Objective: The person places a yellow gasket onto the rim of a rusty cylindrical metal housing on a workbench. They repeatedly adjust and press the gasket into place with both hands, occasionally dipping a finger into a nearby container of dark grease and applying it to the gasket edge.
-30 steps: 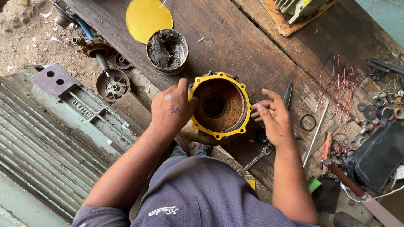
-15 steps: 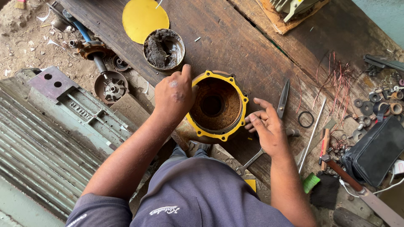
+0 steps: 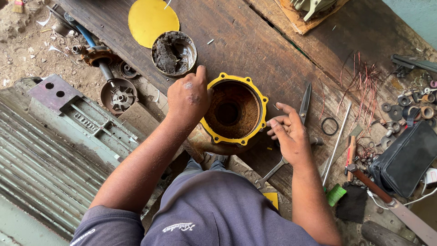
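Both hands steady a rusty pump housing

Left hand (image 3: 189, 98) grasps the yellow-rimmed housing (image 3: 234, 111); right hand (image 3: 289, 132), fingers released, touches its rim on the desk (image 3: 255, 36).

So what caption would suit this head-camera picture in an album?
Left hand on the rim of a rusty yellow-edged housing and right hand beside it, on a cluttered wooden bench.

Lighting: even, soft daylight, moderately bright; shadows faint and short beneath the hands and tools; mild sheen on the yellow disc (image 3: 152, 20) and the grease in the tin (image 3: 174, 53); focus sharp at centre; slight wide-angle stretching and softness toward the corners.
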Tool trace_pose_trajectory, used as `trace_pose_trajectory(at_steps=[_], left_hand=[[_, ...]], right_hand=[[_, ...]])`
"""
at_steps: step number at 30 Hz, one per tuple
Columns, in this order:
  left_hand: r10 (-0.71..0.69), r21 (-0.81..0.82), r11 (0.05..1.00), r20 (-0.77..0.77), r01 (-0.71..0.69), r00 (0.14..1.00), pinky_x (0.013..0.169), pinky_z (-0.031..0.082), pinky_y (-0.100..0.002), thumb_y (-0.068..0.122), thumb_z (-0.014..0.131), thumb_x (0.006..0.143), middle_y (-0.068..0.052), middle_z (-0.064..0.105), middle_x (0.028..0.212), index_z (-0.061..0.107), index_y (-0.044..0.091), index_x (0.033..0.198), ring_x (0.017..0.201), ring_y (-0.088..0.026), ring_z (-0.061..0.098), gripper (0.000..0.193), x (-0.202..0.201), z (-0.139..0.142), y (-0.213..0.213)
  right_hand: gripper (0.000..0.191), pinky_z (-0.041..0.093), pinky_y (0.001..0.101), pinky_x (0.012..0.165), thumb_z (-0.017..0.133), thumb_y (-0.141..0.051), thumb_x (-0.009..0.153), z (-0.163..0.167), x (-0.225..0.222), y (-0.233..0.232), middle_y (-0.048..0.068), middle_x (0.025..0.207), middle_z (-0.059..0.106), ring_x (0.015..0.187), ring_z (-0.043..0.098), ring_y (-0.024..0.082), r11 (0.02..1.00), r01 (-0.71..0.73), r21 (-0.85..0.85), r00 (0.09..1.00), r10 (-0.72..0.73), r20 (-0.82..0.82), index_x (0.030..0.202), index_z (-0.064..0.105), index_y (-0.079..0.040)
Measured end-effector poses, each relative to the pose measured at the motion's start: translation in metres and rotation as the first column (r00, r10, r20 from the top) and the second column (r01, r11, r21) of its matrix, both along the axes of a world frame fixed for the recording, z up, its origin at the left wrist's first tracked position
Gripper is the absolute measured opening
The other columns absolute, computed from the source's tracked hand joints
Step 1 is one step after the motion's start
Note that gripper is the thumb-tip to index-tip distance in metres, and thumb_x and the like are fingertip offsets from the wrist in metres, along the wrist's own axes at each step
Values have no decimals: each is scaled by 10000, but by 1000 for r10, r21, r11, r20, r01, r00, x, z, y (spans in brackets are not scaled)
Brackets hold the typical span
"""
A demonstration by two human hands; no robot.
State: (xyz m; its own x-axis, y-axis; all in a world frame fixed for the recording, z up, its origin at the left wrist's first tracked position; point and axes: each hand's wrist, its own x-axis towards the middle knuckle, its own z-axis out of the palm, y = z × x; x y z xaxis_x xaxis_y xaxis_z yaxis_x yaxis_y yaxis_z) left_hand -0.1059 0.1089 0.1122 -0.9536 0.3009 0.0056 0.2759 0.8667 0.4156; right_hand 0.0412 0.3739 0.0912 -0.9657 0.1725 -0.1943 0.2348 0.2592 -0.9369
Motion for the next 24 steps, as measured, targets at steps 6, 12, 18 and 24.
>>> trace_pose_trajectory(at_steps=[6, 12, 18, 24], left_hand=[[5, 49, 999, -20, -4, 1000, 619, 552, -495, 335, 826, 820, -165, 709, 829, 542, 51, 1024, 774, -394, 717, 450, 5, 11, -4], [16, 102, 995, -49, -11, 999, 693, 552, -467, 399, 832, 808, -138, 713, 918, 597, 70, 1099, 871, -359, 706, 498, 27, 22, -25], [38, 155, 986, 125, -58, 991, 757, 553, -445, 372, 795, 825, -99, 731, 933, 618, 118, 1258, 909, -319, 709, 533, 44, 16, -43], [37, 210, 974, 218, -84, 975, 788, 545, -457, 306, 791, 823, -97, 757, 907, 632, 121, 1218, 914, -335, 708, 464, 49, 10, -43]], right_hand=[[523, 542, 286, 757, 600, -99, 1011, 10, -8, 5, 99, 1115, 719, 902, 664, 140, 995, 38, 93, 998, -33, -54, 1504, 433, -53], [584, 492, 445, 1107, 605, -2, 996, 24, -15, -8, 198, 1331, 690, 1280, 652, 300, 844, -192, 501, 870, 383, -312, 1544, 404, -25], [552, 539, 416, 1068, 584, 48, 988, 32, -14, -20, 228, 1338, 627, 1279, 669, 314, 870, -193, 455, 892, 348, -289, 1513, 423, -6], [568, 522, 428, 1086, 592, 67, 971, 38, -12, -18, 229, 1312, 656, 1268, 667, 331, 834, -201, 515, 863, 399, -310, 1510, 418, 14]])
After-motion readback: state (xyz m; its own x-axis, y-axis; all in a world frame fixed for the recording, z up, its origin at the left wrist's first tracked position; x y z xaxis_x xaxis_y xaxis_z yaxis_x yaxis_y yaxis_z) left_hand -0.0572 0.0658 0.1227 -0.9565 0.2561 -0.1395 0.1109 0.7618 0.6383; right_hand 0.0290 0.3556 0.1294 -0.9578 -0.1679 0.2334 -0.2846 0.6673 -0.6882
